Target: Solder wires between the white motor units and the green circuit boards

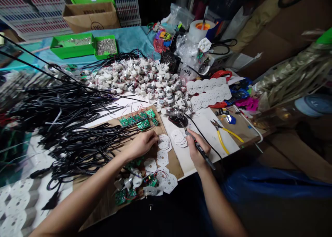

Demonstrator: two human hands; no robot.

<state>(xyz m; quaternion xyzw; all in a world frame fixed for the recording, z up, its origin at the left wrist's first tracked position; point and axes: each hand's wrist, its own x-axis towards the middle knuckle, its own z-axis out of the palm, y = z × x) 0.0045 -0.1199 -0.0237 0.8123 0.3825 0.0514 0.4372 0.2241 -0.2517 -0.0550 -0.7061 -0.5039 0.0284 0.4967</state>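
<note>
While right grip (198,148) clasps soldering iron (207,158), left grip (145,141) half-curled by discs (164,142), contents unclear; boards (143,124) wired, white parts (145,76) likely pending.

There is one left hand (145,140) and one right hand (198,149), along with one soldering iron (203,152), one pair of pliers (220,138), one fan (169,60) and one white roll (196,33). Green trays (74,52) number two, as do the stacks of white discs (178,136) between the hands. Motors (137,74), cables (62,102) and green boards (143,124) run to many of each, too crowded to count exactly.
</note>
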